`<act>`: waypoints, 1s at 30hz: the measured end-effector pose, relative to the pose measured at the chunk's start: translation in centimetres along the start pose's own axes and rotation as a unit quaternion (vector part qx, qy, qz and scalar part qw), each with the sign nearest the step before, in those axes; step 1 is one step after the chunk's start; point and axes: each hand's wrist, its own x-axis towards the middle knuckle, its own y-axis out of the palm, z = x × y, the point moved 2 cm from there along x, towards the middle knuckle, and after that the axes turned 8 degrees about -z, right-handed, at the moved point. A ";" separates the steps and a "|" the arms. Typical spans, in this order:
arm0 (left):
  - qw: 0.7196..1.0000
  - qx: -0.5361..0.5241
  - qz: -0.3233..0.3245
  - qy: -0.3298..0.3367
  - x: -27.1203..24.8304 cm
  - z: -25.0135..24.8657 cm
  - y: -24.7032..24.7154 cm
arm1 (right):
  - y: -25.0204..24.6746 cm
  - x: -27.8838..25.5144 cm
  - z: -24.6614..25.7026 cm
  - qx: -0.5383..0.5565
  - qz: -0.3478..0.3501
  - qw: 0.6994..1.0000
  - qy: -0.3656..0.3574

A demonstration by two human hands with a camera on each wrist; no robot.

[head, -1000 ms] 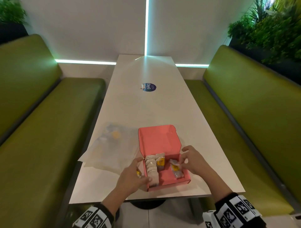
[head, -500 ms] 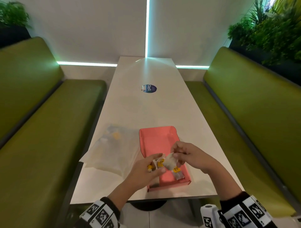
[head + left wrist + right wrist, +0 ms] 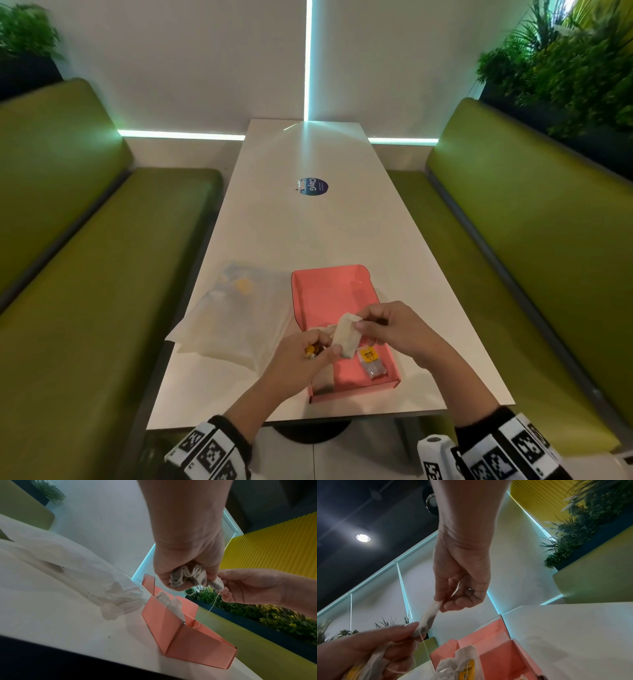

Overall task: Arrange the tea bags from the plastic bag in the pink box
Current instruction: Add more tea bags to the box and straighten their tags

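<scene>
The open pink box [image 3: 329,294] lies near the table's front edge, and a tea bag with a yellow tag [image 3: 371,361] rests in its right side. Above the box, my left hand [image 3: 327,351] grips a bundle of tea bags [image 3: 187,577] with strings and yellow tags. One pale tea bag [image 3: 347,334] stretches between the two hands. My right hand [image 3: 359,323] pinches its upper end [image 3: 435,605] between thumb and fingers. Several more tea bags [image 3: 462,662] stand in the box's left side. The translucent plastic bag [image 3: 233,318] lies flat to the left of the box.
The long white table [image 3: 308,233] carries a round blue sticker [image 3: 313,187] at its middle. Green benches [image 3: 85,274] run along both sides. Plants [image 3: 565,68] stand behind the right bench. The box sits close to the table's front edge [image 3: 342,414].
Both hands have risen from the box. The left hand came up with a bundle of tea bags, and the right hand now pinches one bag stretched between them.
</scene>
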 end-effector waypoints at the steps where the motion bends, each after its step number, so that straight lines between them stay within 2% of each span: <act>1: 1.000 0.000 -0.002 0.002 0.0 -0.1 0.0 | 0.1 0.0 0.2 0.017 0.000 1.000 -0.001; 2: 1.000 0.001 -0.007 0.003 -0.1 -0.1 0.0 | 0.2 0.0 0.3 0.041 -0.018 0.999 -0.001; 3: 1.000 0.003 -0.015 0.003 -0.1 0.0 0.0 | 0.2 0.2 0.3 0.060 -0.065 0.996 -0.002; 5: 0.999 0.004 -0.036 -0.002 -0.2 0.0 -0.2 | -0.3 0.4 0.4 0.049 -0.236 0.970 -0.030; 6: 0.999 0.004 -0.048 -0.001 -0.2 0.1 -0.4 | -0.6 0.3 0.6 0.004 -0.293 0.955 -0.045; 7: 0.998 0.003 -0.059 0.002 -0.2 0.1 -0.5 | -0.8 0.2 0.8 -0.057 -0.274 0.958 -0.057; 8: 0.998 0.000 -0.068 0.008 -0.2 0.1 -0.7 | -0.5 0.2 1.0 -0.115 -0.181 0.975 -0.062; 9: 0.997 -0.004 -0.076 0.014 -0.2 0.1 -0.9 | 0.3 -0.1 1.0 -0.160 -0.044 0.985 -0.056; 10: 0.997 -0.009 -0.080 0.021 -0.1 0.2 -1.1 | 0.9 -0.4 0.8 -0.182 0.045 0.981 -0.044; 11: 0.996 -0.016 -0.080 0.025 -0.1 0.2 -1.2 | 1.0 -0.4 0.5 -0.197 0.048 0.978 -0.039; 13: 0.996 -0.028 -0.079 0.028 0.0 0.4 -1.2 | 0.3 0.2 0.1 -0.220 -0.107 0.968 -0.048; 14: 0.996 -0.032 -0.081 0.031 0.1 0.5 -1.2 | 0.1 0.3 0.0 -0.234 -0.153 0.959 -0.047; 15: 0.996 -0.037 -0.081 0.032 0.1 0.7 -1.2 | 0.2 0.3 0.0 -0.234 -0.139 0.961 -0.049; 17: 0.996 -0.053 -0.069 0.031 0.0 0.5 -1.2 | 1.1 0.2 0.0 -0.211 -0.034 0.976 -0.050; 18: 0.996 -0.060 -0.057 0.028 0.0 0.2 -1.1 | 1.4 -0.1 0.1 -0.198 -0.013 0.979 -0.042; 21: 0.997 -0.060 -0.032 0.022 -0.3 -0.4 -0.8 | 1.2 -0.3 0.4 -0.144 -0.040 0.988 -0.025; 24: 0.999 -0.032 -0.026 0.035 -0.4 -0.6 -0.7 | 1.3 -0.4 0.6 -0.076 -0.007 0.997 -0.011; 30: 0.995 -0.006 -0.042 0.093 -0.4 -0.7 -0.4 | 1.5 -0.2 0.3 -0.050 0.008 0.999 0.001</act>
